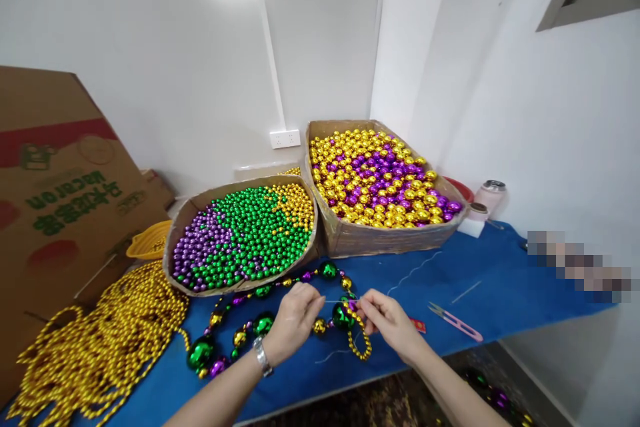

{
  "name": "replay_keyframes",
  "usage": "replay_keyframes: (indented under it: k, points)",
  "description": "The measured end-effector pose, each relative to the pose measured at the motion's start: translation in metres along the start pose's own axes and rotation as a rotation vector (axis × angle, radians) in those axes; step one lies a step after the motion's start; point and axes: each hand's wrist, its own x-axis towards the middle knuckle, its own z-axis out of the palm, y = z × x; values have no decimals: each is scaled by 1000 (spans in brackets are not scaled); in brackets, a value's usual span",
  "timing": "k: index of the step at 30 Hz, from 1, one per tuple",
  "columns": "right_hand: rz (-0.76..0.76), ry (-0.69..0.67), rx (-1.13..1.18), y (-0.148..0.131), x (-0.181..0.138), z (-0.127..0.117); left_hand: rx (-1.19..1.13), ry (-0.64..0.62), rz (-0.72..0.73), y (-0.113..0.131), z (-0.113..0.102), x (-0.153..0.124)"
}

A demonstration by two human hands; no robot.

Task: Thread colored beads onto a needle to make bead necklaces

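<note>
A thin thread (pixel 341 301) is stretched between the two hands, above a blue cloth (pixel 500 267). By the left hand (pixel 295 320) it is pinched: the thumb and the forefinger are pressed together on it, and the other fingers are curled. A metal watch (pixel 263 356) is worn on this wrist. By the right hand (pixel 387 320) the thread is also gripped between the fingertips, and just beside them a short string of gold beads (pixel 369 350) is hung in a loop. Whether this string is gripped too cannot be told. Around and behind the left hand, a necklace (pixel 263 324) of green, gold and purple balls is laid on the cloth. Behind it, the left box (pixel 183 221) is filled with small beads (pixel 257 230), and the right box (pixel 390 240) with bigger balls (pixel 370 177). Pink scissors (pixel 465 327) are placed to the right of the right hand. At the far left, gold bead strings (pixel 110 340) are heaped.
</note>
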Motion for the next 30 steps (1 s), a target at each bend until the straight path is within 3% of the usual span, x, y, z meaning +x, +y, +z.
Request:
replay_keyframes:
  k: [2, 4, 6, 9, 14, 17, 21, 27, 30]
  points:
    - [17, 23, 36, 6, -2, 5, -333, -18, -200, 3, 3, -4]
    - [30, 47, 90, 11, -4, 9, -677, -21, -304, 8, 7, -4]
    - [35, 84, 165, 12, -5, 11, -916, 4, -321, 13, 11, 0]
    - [18, 149, 301, 3, -5, 9, -1060, 44, -290, 19, 16, 8]
    - [-44, 131, 861, -36, 0, 10, -1155, 35, -234, 32, 18, 20]
    - [-77, 37, 997, -59, 3, 13, -1182, 37, -176, 46, 13, 29]
    - [-114, 19, 789, -63, 5, 11, -1142, 17, -142, 51, 5, 31]
    - [-75, 47, 466, -27, -5, 8, -947, -56, -233, 18, 10, 10]
    - [-77, 49, 342, -31, -5, 5, -787, -48, -166, 21, 6, 13]
